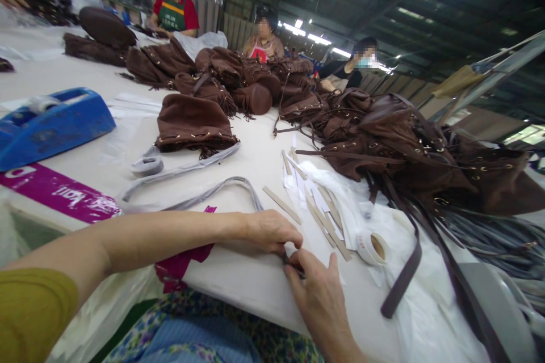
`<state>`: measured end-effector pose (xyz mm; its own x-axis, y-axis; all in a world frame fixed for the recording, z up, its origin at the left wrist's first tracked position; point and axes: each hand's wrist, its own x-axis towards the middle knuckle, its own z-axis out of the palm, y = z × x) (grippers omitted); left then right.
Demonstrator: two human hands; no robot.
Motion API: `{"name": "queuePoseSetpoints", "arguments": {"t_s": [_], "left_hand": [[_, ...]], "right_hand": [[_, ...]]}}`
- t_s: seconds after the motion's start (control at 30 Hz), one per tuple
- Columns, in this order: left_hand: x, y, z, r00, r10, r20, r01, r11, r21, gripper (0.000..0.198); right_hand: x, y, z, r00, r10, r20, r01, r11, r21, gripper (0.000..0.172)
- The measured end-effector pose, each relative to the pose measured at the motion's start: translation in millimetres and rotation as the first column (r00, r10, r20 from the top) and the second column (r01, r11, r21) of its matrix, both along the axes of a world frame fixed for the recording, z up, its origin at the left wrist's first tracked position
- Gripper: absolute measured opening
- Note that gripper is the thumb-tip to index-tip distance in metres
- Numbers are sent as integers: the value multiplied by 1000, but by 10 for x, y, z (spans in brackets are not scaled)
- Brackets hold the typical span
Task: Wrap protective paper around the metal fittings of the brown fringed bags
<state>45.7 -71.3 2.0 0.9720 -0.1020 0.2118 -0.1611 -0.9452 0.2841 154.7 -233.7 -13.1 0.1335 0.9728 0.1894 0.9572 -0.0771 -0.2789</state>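
Observation:
At the table's near edge, my left hand (270,231) and my right hand (317,286) meet with fingers closed in a pinch. Between them shows a bit of dark strap in pale wrapping, mostly hidden by the fingers. A long strap wrapped in thin greyish film (204,195) loops over the table and passes behind my left hand. Just beyond my hands lie several beige paper strips (281,204). A roll of white tape (371,248) sits to the right of them, on crumpled white wrapping.
Brown fringed bags (193,119) are heaped across the table (238,266). Loose brown straps (402,278) hang at the right. A blue tape dispenser (55,125) stands left, near purple tape (63,193). Several people work on the far side.

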Motion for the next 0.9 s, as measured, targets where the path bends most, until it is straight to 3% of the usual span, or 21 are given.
{"name": "queuePoseSetpoints", "arguments": {"t_s": [0.1,0.2,0.27,0.4,0.53,0.7,0.8,0.9], "left_hand": [[-7,-10,-38,1000,-30,9,31,995,-90,17],[-5,-53,-75,1000,-24,-9,22,981,-192,25],[-10,-95,-104,1000,-20,6,21,977,-212,30],[-50,-149,-137,993,-52,105,58,997,-54,15],[-61,-128,-76,993,-55,102,51,998,43,15],[72,-265,-12,998,-13,53,6,990,142,6],[135,-483,-49,978,208,-10,-205,970,130,4],[141,-657,-90,925,374,-66,-369,926,81,14]], "right_hand": [[188,-20,-20,986,155,-64,-153,987,38,20],[352,-17,84,922,386,2,-386,922,-16,32],[420,5,172,881,470,48,-469,882,-44,32],[506,49,228,852,507,128,-509,860,-14,23],[603,43,121,828,536,161,-551,832,64,23],[641,-34,-37,921,380,83,-389,902,189,23],[537,-111,-125,971,239,13,-231,922,310,22],[383,-166,-168,993,79,-89,-48,950,309,25]]}}
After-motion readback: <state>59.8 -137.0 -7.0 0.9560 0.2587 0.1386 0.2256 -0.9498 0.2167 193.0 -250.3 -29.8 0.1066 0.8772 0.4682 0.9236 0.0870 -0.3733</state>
